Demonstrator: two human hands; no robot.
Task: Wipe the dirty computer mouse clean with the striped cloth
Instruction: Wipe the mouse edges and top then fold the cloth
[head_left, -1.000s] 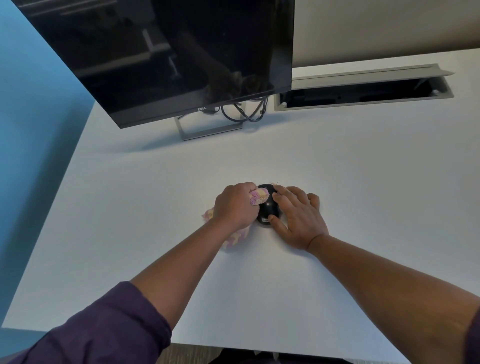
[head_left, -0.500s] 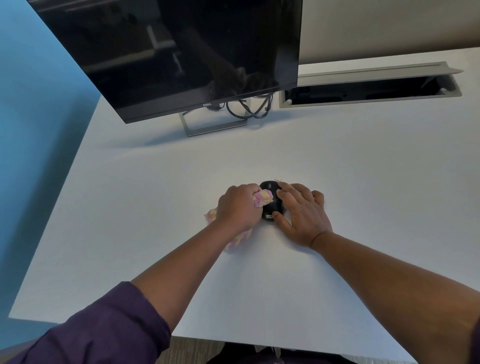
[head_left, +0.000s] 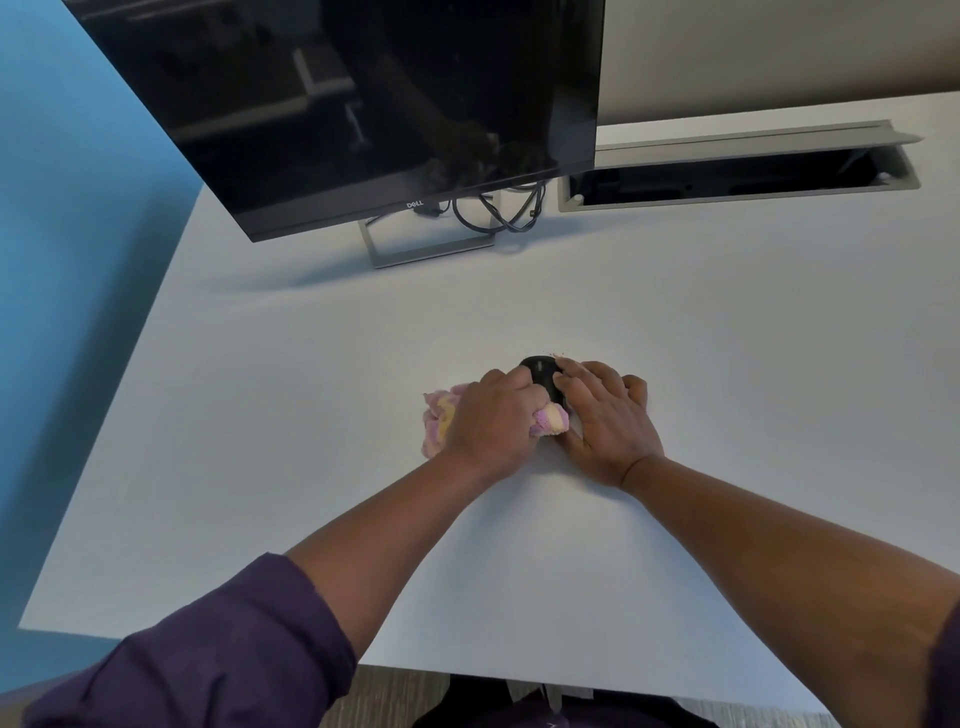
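Note:
A black computer mouse (head_left: 543, 376) lies on the white desk (head_left: 727, 364), mostly covered by my two hands. My right hand (head_left: 608, 421) rests on its right side with fingers spread, holding it in place. My left hand (head_left: 493, 421) is closed around the pink and yellow striped cloth (head_left: 549, 420) and presses it against the mouse's near left end. More of the cloth bunches out to the left of that hand. A few brown crumbs (head_left: 558, 355) lie at the mouse's far edge.
A dark Dell monitor (head_left: 363, 114) on a grey stand (head_left: 426, 249) fills the far left, with black cables (head_left: 498, 213) looping behind it. An open cable trough (head_left: 727, 176) is set into the desk at the far right. A blue wall runs along the left.
My left hand has pulled the cloth from the mouse's far left side toward its near end. The right hand has kept its hold. The camera has shifted a little.

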